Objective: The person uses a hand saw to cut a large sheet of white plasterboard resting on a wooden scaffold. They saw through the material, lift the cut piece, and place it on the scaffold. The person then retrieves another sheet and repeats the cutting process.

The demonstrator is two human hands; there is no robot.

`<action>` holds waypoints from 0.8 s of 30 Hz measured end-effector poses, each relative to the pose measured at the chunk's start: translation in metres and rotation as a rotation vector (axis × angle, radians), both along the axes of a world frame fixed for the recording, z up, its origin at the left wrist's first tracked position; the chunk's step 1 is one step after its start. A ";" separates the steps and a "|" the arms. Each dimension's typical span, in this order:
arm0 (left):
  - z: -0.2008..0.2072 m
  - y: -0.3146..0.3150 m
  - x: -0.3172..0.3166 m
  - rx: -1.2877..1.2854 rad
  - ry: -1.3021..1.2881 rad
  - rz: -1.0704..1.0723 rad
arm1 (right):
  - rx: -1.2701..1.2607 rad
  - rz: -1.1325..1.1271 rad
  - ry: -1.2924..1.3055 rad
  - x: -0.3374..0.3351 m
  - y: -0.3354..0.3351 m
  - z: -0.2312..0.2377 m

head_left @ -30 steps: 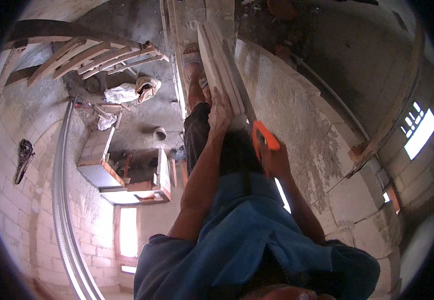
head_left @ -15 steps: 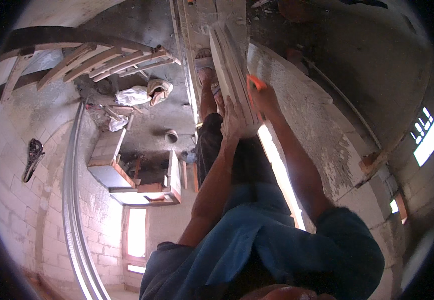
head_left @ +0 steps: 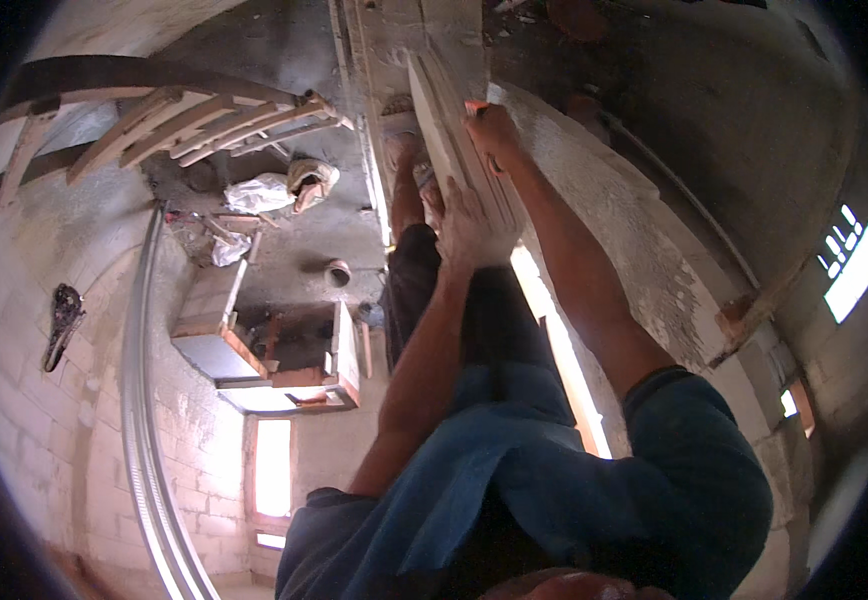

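Note:
A long, pale wooden board (head_left: 442, 110) with dark lengthwise lines lies in front of my body, its near end by my thighs. On its near part rests my left hand (head_left: 465, 232), fingers along the surface, gripping it. My right hand (head_left: 495, 136) is closed round an orange-handled tool (head_left: 474, 107) at the board's right side. Orange shows on both sides of my fist, like a looped saw handle; a blade cannot be made out. The board's near end is blurred. My left foot and leg (head_left: 407, 195) show beside the board's left edge.
To the left stand an open wooden box frame (head_left: 342, 350), white sacks (head_left: 259, 193) and a short pipe-like piece (head_left: 338, 272) on the floor. A slatted wooden rack (head_left: 184, 125) is at upper left. Long metal channels (head_left: 144, 440) lean by the block wall. A rough plastered ledge (head_left: 594, 190) runs on the right.
My right hand has slid forward along the board with the orange-handled tool, and the arm has straightened. My left hand keeps its place on the board. The whole view has shifted slightly.

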State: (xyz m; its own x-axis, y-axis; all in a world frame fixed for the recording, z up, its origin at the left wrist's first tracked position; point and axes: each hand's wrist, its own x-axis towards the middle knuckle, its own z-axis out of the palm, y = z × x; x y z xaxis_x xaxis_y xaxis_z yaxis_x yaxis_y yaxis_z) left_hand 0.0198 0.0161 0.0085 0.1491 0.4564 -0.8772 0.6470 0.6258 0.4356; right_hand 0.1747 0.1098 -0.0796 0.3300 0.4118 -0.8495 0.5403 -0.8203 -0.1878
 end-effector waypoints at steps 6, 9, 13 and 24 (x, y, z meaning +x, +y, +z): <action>0.000 -0.010 -0.009 0.019 0.044 0.069 | -0.035 -0.068 0.155 -0.020 -0.065 0.189; 0.016 -0.016 -0.012 -0.061 0.050 0.054 | 0.160 -0.143 0.170 -0.019 -0.142 0.299; 0.028 0.001 -0.003 -0.132 0.039 0.067 | -0.064 -0.441 0.073 -0.023 -0.140 0.392; -0.027 -0.037 -0.005 -0.013 -0.040 -0.009 | 0.117 -0.346 0.090 -0.040 -0.139 0.347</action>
State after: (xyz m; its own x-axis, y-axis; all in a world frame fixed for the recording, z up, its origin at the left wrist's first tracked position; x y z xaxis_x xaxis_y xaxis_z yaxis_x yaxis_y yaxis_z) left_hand 0.0145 -0.0205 -0.0182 0.1881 0.4433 -0.8764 0.6352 0.6257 0.4528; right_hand 0.1345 -0.0294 0.2677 0.3926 0.3852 -0.8351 0.2123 -0.9215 -0.3253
